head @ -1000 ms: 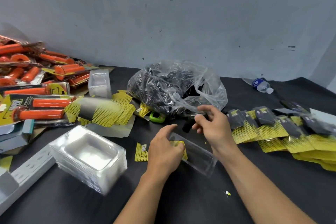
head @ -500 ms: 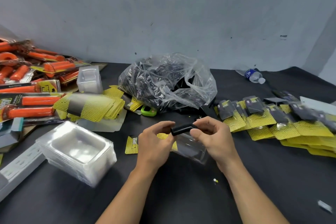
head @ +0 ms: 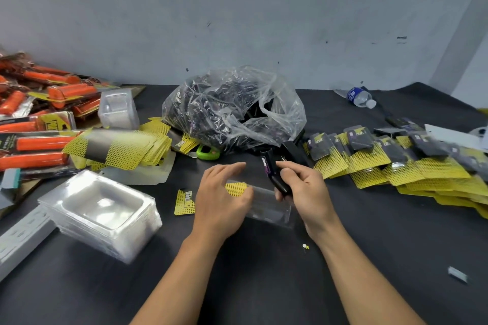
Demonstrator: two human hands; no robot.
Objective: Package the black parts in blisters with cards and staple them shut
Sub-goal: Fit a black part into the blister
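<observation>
At your far left lie the orange-handled packs [head: 39, 140], then the stack of clear trays [head: 100, 214] with the pile of yellow cards [head: 126, 145] behind it. Your left hand [head: 221, 198] holds nothing, its fingers loosely spread over a single yellow card [head: 184, 202] and the left end of the clear blister [head: 269, 206] on the black table [head: 264, 285]. Your right hand [head: 303, 192] has its fingers curled round the lower end of the black part [head: 272, 171], which tilts up and away above the blister's right end. The bag of black parts [head: 232, 108] sits behind your hands, and the finished packs [head: 383, 158] lie to the right.
</observation>
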